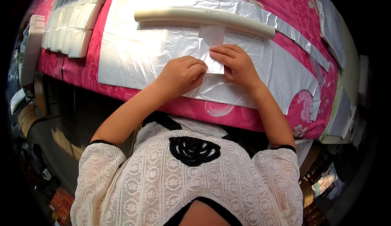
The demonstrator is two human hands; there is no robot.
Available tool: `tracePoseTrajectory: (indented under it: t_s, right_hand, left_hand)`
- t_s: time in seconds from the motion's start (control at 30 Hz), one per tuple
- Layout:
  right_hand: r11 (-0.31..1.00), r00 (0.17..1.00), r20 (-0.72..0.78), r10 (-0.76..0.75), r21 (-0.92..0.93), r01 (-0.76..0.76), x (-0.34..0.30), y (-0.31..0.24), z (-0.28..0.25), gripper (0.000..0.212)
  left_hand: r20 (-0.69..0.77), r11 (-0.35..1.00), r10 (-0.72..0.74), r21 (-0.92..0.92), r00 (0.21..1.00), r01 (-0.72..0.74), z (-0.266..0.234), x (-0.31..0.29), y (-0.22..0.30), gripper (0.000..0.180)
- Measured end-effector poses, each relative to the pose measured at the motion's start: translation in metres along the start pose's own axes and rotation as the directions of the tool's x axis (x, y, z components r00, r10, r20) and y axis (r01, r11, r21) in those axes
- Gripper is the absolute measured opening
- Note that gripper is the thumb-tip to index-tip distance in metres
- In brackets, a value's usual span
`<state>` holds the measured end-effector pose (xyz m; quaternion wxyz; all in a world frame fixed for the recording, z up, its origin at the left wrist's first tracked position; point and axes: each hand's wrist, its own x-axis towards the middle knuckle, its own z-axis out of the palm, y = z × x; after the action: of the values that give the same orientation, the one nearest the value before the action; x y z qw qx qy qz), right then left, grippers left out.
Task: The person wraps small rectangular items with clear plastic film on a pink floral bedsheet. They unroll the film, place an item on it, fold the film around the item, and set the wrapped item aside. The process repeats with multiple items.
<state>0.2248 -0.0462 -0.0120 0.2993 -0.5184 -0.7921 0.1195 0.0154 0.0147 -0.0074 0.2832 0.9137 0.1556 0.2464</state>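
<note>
A small whitish, translucent plastic piece (211, 35), perhaps a bag, lies upright in front of me with its far end at a long cream plastic pipe (175, 14). My left hand (183, 76) has its fingers curled in and pinches the near left corner of this piece. At its right edge is my right hand (239, 66), two fingers reaching over the surface and the others bent at the edge; its thumb is partly hidden. Beneath everything spreads a shiny white plastic sheet (134, 59).
A pink flowered cloth (240, 116) covers the table. Stacks of white packets (67, 32) stand at the far left. A narrow silvery strip (299, 38) runs along the right, near more flat sheets (332, 34). The pipe lies across the sheet beyond my hands.
</note>
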Motion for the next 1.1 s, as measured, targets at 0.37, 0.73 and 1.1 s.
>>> tracePoseTrajectory:
  t_s: [0.37,0.73,1.1]
  right_hand:
    - [0.997,0.996,-0.070,0.049,0.062,-0.045,-0.033,-0.048,0.012,0.028]
    - [0.680,0.706,0.165,0.689,0.191,-0.708,0.009,-0.039,0.002,0.024]
    - [0.434,0.468,0.506,0.724,0.193,-0.880,0.035,-0.016,-0.008,0.031]
  left_hand:
    - [0.186,0.988,0.074,0.120,0.980,-0.097,-0.008,-0.039,0.009,0.050]
    - [0.060,0.715,-0.665,-0.234,0.744,0.658,-0.008,0.008,0.011,0.049]
    - [-0.066,0.958,-0.132,0.247,0.989,0.144,0.002,0.002,0.000,0.067]
